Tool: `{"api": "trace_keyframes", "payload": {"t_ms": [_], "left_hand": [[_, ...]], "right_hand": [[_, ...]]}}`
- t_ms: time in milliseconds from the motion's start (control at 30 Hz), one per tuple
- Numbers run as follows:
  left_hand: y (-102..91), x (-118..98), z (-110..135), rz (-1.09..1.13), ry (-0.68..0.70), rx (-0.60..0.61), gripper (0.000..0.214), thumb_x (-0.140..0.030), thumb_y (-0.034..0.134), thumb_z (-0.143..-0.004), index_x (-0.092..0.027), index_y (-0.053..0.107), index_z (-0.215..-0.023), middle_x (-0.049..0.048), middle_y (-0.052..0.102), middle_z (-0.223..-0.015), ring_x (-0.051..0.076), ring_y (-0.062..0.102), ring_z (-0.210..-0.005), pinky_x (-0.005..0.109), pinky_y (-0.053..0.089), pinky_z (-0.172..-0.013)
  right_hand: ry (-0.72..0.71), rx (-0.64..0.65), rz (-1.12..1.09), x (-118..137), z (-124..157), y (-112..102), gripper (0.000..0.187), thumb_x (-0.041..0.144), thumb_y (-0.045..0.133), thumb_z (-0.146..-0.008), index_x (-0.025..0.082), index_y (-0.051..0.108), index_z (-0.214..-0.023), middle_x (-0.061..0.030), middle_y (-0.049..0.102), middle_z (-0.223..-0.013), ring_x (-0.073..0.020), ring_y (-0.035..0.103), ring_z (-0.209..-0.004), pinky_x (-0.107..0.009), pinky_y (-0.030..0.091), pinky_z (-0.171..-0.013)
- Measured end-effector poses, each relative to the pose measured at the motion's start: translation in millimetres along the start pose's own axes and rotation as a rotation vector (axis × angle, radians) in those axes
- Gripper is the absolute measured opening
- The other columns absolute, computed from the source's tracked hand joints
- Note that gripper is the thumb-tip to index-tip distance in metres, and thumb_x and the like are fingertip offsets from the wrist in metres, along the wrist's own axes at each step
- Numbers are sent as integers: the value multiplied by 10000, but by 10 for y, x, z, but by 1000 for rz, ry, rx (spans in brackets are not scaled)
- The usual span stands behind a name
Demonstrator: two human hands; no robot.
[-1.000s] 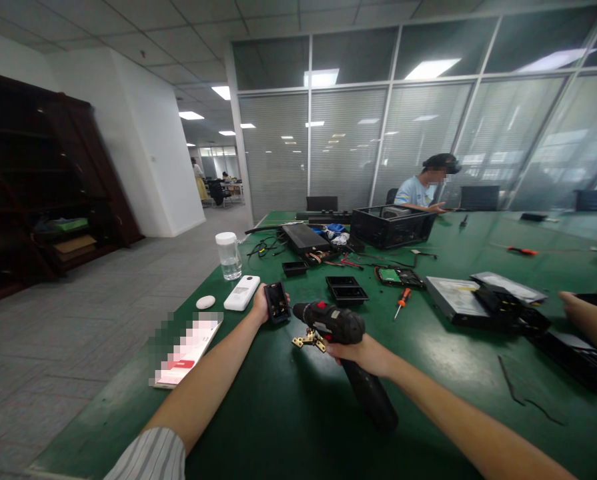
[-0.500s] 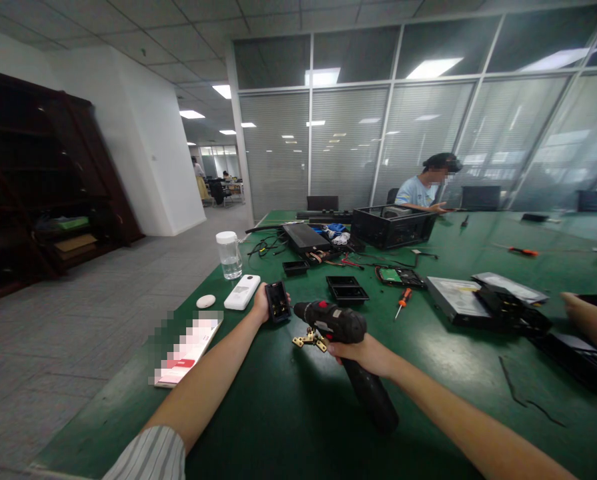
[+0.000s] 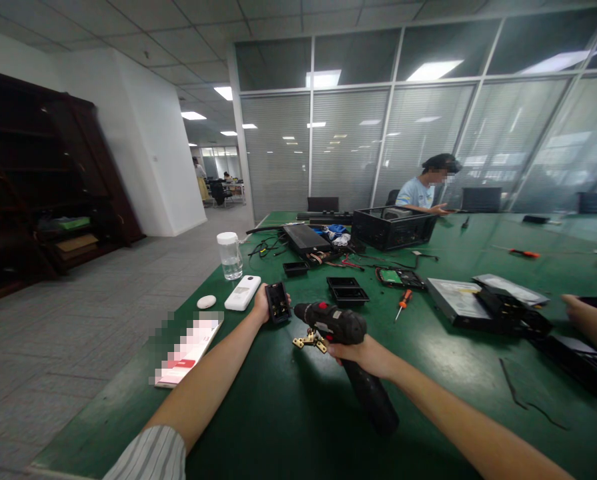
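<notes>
My left hand grips a small black plastic box by its sides, its open face tilted toward me with some brass-coloured parts inside. In my right hand is a black cordless drill with red marks, fingers wrapped round its handle. The chuck points left at the box; whether its tip touches the box I cannot tell. Below the chuck, several small brass pieces lie close to my right fingers. Behind the drill sits a black two-part tray, with a smaller black tray farther back.
On the left stand a water jar, a white device and a round white disc. An orange screwdriver and metal drives lie right. Another person's hand is at the right edge; a person sits across the table.
Almost nothing differs. Both hands keep the box and the drill in the same places, and the view has shifted very slightly.
</notes>
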State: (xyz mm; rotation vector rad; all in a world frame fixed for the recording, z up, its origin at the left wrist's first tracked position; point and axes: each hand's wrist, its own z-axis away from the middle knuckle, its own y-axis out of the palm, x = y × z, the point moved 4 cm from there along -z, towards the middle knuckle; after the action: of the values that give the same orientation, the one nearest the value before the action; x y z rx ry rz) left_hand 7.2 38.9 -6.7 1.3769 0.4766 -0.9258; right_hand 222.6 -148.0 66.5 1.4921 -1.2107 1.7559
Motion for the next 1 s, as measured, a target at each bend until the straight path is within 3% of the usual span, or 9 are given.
{"api": "trace_keyframes", "payload": {"t_ms": [667,1000], "left_hand": [[-1,10,5,39,-32,-4,514,-419,312,-850,-61,680,-878,174,682,-666,286,655,-554,399,510,-531],[4,-8,7,-68,24,5,535,-418,289,-855,-47,672,-881,192,680,-685,300,663,-586,420,519,-559]], "right_hand": [[28,-14,27,6,-21,-1,328,485,665,-756,170,573,-772,16,519,-649,-136,473,-613,-269,383,-575],[23,-7,34,58,-7,13,308,460,661,-767,170,559,-736,18,505,-646,-131,457,-619,-268,374,-590]]}}
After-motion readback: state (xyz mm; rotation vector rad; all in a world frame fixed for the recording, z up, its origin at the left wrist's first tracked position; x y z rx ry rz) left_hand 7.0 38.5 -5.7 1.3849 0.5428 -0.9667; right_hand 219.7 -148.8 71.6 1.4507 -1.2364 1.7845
